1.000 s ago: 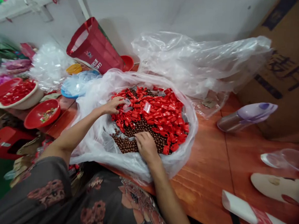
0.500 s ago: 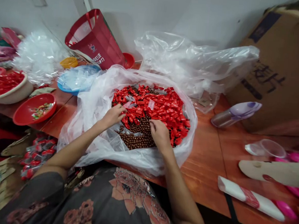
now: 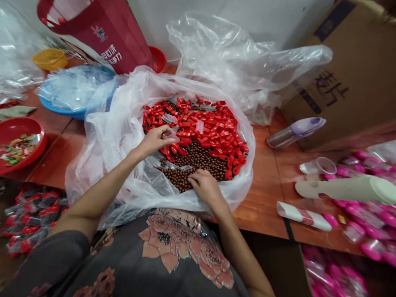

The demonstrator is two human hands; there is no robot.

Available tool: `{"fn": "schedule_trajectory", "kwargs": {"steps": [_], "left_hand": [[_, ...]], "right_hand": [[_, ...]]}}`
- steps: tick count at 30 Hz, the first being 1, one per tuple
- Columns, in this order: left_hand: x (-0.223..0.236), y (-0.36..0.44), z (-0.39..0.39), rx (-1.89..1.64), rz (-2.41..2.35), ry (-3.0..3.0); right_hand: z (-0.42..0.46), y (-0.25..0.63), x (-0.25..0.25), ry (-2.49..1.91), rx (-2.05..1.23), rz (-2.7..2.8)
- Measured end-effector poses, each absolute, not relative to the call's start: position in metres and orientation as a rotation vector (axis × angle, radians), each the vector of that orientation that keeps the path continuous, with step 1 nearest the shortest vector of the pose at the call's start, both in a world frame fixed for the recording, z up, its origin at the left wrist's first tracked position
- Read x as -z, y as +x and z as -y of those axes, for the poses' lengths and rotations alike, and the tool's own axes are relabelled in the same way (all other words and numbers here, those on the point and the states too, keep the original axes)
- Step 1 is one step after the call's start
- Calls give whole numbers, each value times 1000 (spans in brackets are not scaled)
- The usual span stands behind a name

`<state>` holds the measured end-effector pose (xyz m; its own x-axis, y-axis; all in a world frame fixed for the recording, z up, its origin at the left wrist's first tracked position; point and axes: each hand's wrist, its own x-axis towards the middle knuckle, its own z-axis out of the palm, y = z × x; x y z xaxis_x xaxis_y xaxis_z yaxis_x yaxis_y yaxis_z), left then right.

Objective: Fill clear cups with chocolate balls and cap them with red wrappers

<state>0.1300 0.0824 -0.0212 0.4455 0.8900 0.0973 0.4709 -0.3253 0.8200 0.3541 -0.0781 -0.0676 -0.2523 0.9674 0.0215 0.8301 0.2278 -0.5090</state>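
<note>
A wide clear plastic bag (image 3: pixel 97 155) lies open on the table, holding a heap of glossy red pieces (image 3: pixel 202 137) and small brown balls (image 3: pixel 197 159). My left hand (image 3: pixel 155 141) is at the heap's left side, with its fingertips pinched together at a small clear plastic sachet (image 3: pixel 171 132). Another sachet (image 3: pixel 200 126) lies on the red pieces. My right hand (image 3: pixel 205 186) rests on the brown balls near the heap's lower edge, its fingers curled. Whether those fingers hold any balls is hidden.
A red basin of sweets (image 3: pixel 8 146) and a blue basin (image 3: pixel 62 98) stand left on the wooden table (image 3: pixel 259 189). Behind are a red bag (image 3: pixel 104 33) and a cardboard box (image 3: pixel 359 74). Pink packets (image 3: pixel 376 211) lie right; red packets (image 3: pixel 30 218) lie below left.
My view has swung, bringing pink packets in at the right. My right hand has shifted down and left across the brown balls, and my left hand has moved slightly up.
</note>
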Motion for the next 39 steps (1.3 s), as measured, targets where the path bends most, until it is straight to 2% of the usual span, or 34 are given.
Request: {"fn": "schedule_trajectory", "kwargs": {"steps": [7, 12, 16, 26, 32, 39], "left_hand": [[52, 160, -33, -474, -964, 1354], [67, 170, -35, -429, -1077, 1696], [68, 189, -51, -349, -1067, 1946], [89, 250, -64, -490, -1008, 1741], [94, 254, -58, -667, -948, 1454], [101, 248, -61, -624, -893, 1240]], "right_hand": [[91, 364, 72, -1600, -628, 1903], [83, 387, 64, -1660, -488, 1635], [77, 402, 65, -1685, -522, 1602], [69, 412, 67, -1675, -545, 1572], [65, 415, 62, -1650, -496, 1489], [64, 415, 62, -1650, -481, 1456]]}}
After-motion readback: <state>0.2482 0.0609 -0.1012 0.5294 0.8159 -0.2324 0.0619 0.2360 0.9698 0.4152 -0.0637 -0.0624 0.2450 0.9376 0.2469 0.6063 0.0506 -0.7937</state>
